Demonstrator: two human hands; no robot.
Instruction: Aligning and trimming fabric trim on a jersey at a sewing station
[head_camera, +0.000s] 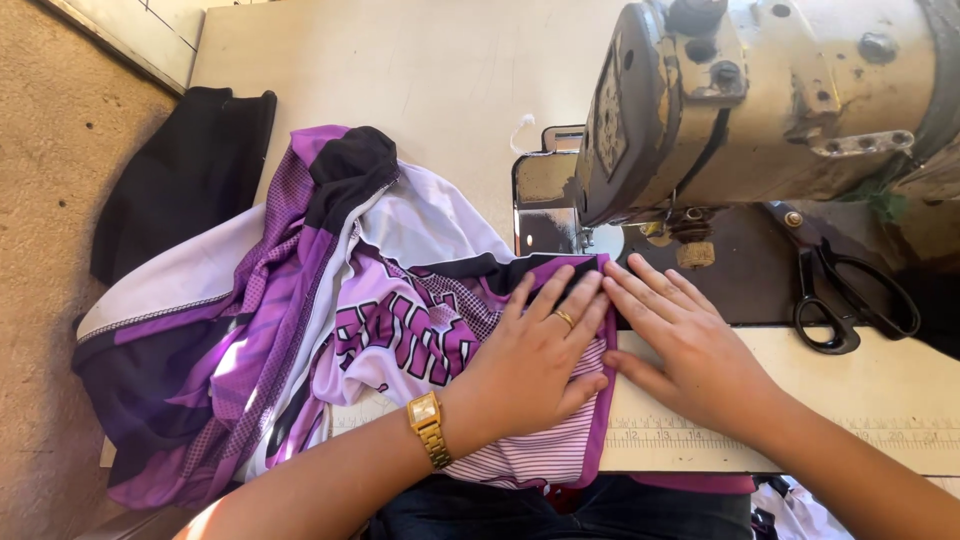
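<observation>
While both hands (540, 350) (680, 345) press flat, the jersey (330, 330) trails leftward from the sewing machine (760, 100).

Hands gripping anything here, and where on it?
Nothing gripped. The left hand lies flat on the purple jersey, pressing its edge near the sewing machine; the right hand lies flat beside it at that edge.

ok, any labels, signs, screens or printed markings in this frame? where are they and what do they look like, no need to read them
No packages, signs or screens.
Plate: on the end face of the sewing machine, rectangular, dull worn metal.
Lettering: across the purple and white garment, left of the left hand; big dark purple block shapes, white outline.
Ruler strip: along the table front edge, below the right hand; pale band, fine dark ticks.
</observation>
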